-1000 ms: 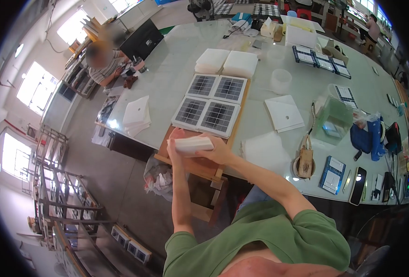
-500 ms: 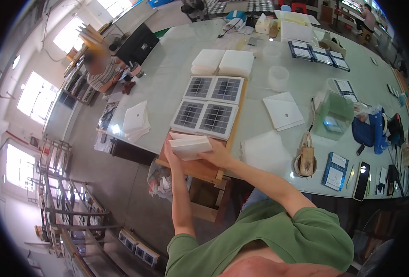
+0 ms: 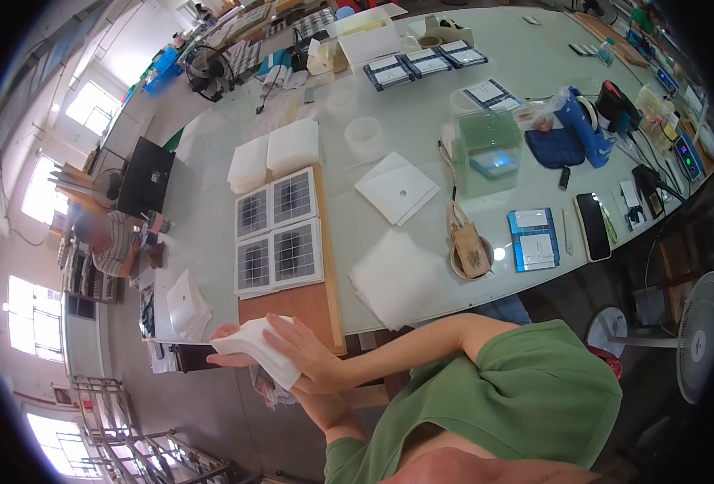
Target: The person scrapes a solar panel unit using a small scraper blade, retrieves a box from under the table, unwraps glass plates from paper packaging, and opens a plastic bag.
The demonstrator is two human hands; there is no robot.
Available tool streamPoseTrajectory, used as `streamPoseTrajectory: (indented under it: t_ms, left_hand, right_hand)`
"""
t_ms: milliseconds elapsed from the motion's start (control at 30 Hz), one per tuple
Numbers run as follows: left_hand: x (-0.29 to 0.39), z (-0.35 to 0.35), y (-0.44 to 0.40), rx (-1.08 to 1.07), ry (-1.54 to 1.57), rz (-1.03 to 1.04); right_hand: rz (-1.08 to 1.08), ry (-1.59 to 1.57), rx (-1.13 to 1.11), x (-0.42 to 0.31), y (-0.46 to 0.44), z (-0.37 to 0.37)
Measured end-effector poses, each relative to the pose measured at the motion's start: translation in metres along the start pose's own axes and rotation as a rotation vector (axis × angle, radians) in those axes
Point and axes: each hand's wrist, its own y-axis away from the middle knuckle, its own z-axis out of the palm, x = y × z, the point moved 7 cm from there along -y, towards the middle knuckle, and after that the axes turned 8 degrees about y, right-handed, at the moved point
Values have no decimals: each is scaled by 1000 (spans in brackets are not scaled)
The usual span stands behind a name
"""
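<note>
A stack of thin white sheets (image 3: 256, 347) is between my two hands, bent and tilted, just off the near end of the wooden board. My left hand (image 3: 232, 359) supports it from below, with thumb and fingertips showing at its left side. Across the top lies my right hand (image 3: 308, 355), its fingers pressed on the sheets. Beyond them, small solar panels (image 3: 278, 234) in pale frames lie in two rows on the reddish-brown board (image 3: 292, 313). Two piles of white sheets (image 3: 292, 145) sit behind the panels.
To the right are loose white sheets (image 3: 397, 274), a bowl with a tan pouch (image 3: 468, 250), a green clear box (image 3: 486, 149) and a phone (image 3: 592, 227). A person (image 3: 115, 250) sits at the left by a monitor (image 3: 146, 176). A fan (image 3: 700, 339) stands at right.
The sheet stack has moved off the board toward the table's near edge and is now bent. My right hand has shifted onto its top. The view has turned to the right.
</note>
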Motion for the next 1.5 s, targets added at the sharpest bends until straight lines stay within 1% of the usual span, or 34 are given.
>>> streamPoseTrajectory:
  t_ms: [33, 67, 133, 167, 200, 333, 367, 400, 433, 467, 500, 533, 567, 633, 667, 733, 767, 833, 867, 933, 967, 1000, 1033, 1067, 1133, 1200, 1233, 1267, 1300, 1333, 1367, 1433, 1500]
  left_hand:
    - [6, 10, 4, -20, -12, 64]
    - [12, 18, 8, -37, -26, 128]
    - [30, 28, 15, -80, -70, 257]
    - [39, 35, 18, -104, -86, 324]
    - [47, 45, 19, -121, -88, 396]
    - [88, 79, 24, -133, -86, 712]
    - [97, 85, 28, -132, -92, 784]
    - [96, 91, 23, -183, -58, 729]
    - [95, 99, 19, -236, -23, 672]
    - [88, 105, 19, -272, -108, 487]
    - [84, 117, 17, -452, -145, 466]
    - [78, 124, 14, -635, -186, 442]
    - [64, 121, 13, -748, -181, 298]
    - [51, 110, 20, -1016, -195, 266]
    - [35, 96, 17, -1170, -164, 163]
    - [32, 90, 39, -1175, -202, -25]
    - [12, 74, 40, -1194, -143, -277]
    - [-18, 50, 67, -975, 173, -941]
    - [-31, 51, 83, -1017, 427, -1106]
    - [-50, 57, 107, -1008, 126, -1047]
    - [-55, 60, 113, -886, 112, -1120]
    - [-63, 69, 116, -886, 113, -1131]
    - [-80, 72, 118, -876, -23, -1185]
    - [-97, 76, 120, -865, -158, -1233]
    - [-131, 92, 125, -848, -238, -1287]
    - [-163, 116, 127, -906, -353, -1277]
    - [-175, 125, 128, -902, -353, -1280]
    - [-186, 136, 132, -956, -387, -1290]
    - [-195, 146, 138, -1011, -416, -1299]
    - [-199, 155, 140, -1012, -409, -1302]
    - [-202, 165, 141, -1049, -425, -1271]
    - [-211, 176, 141, -1086, -445, -1243]
    - [-220, 185, 137, -1124, -435, -1179]
  right_hand:
    - [38, -18, 111, 0, -1, -11]
    - [34, -19, 110, 0, -3, -12]
    - [206, -439, 277, 12, 1, -17]
    - [156, -350, 369, 15, -2, -24]
    - [138, -353, 369, 15, -11, -33]
    - [113, -553, 281, -9, -42, -84]
    - [14, -447, 383, 7, -41, -85]
    - [4, -384, 268, 24, -36, -79]
    - [-5, -316, 154, 31, -40, -88]
    - [-41, -168, 91, 33, -41, -95]
    - [-53, -160, 83, 28, -41, -112]
    - [129, -221, -114, 25, -41, -120]
    - [311, -277, -307, 30, -35, -123]
    - [316, -298, -319, 37, -24, -140]
    - [332, -328, -332, 40, -16, -145]
    - [473, -655, -147, 63, 2, -148]
    - [531, -604, -89, 82, 11, -150]
    - [1013, -886, 106, 115, 24, -143]
    - [1050, -1049, 214, 119, 24, -144]
    - [1094, -1094, 294, 139, 36, -143]
    - [1105, -1130, 353, 148, 41, -144]
    - [1128, -1146, 378, 153, 44, -148]
    - [1131, -1140, 381, 160, 46, -153]
    - [1166, -1117, 433, 169, 48, -159]
    - [1233, -1067, 491, 185, 43, -174]
    - [1350, -1048, 500, 213, 36, -183]
    - [1382, -1015, 514, 220, 30, -190]
    - [1382, -1011, 514, 234, 26, -195]
    - [1389, -958, 470, 253, 27, -199]
    - [1394, -906, 428, 268, 24, -203]
    - [1391, -901, 432, 282, 21, -205]
    - [1423, -759, 371, 306, 20, -208]
    - [1388, -766, 388, 328, 19, -205]
